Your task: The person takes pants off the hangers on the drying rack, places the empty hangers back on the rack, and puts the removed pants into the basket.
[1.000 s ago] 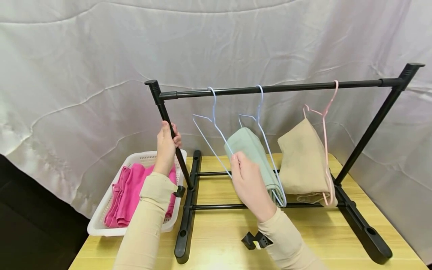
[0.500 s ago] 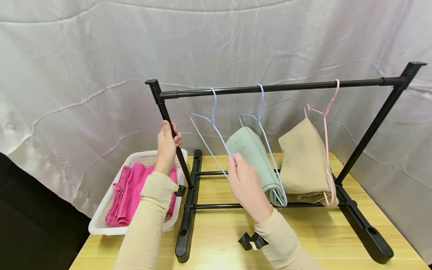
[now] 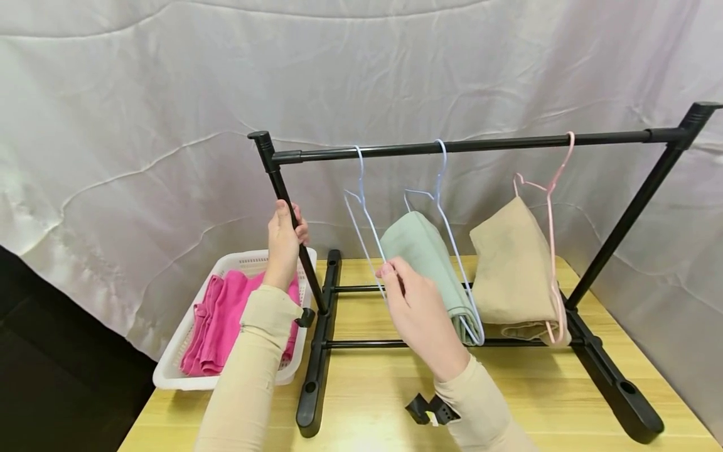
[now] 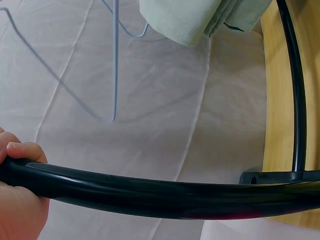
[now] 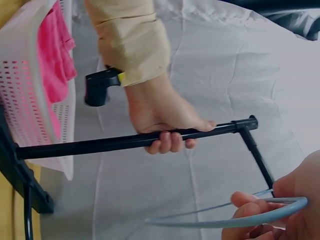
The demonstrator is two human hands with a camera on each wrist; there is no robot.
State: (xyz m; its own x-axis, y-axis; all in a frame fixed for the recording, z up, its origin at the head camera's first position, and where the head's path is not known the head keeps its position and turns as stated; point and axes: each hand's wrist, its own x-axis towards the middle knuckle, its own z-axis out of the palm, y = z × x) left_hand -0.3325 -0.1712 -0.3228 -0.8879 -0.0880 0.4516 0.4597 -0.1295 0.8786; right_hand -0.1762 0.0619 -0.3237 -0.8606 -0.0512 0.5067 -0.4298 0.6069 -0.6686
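Note:
My left hand [image 3: 284, 245] grips the left upright post [image 3: 308, 273] of a black clothes rack, fingers wrapped round it; the right wrist view shows the same grip. A bare light-blue hanger [image 3: 362, 182] hangs by its hook on the rack's top rail [image 3: 503, 145]. My right hand [image 3: 420, 314] holds this hanger's near lower end between thumb and fingers, as the hanger [image 5: 270, 216] in the right wrist view also shows. Just right of it hangs a second blue hanger [image 3: 440, 182] with a folded mint-green cloth [image 3: 420, 251] over it, partly behind my right hand.
Farther right, a pink hanger [image 3: 551, 213] carries a folded beige cloth [image 3: 508, 267]. A white basket [image 3: 169, 370] with pink folded cloth [image 3: 226, 320] stands left of the rack. The rack's feet [image 3: 627, 389] rest on a wooden table [image 3: 367, 402], with a pale curtain [image 3: 169, 125] behind.
The bare blue hanger first shifts slightly left, then turns on the rail so its far shoulder swings right and it looks narrower. My right hand follows; the left keeps its grip on the post.

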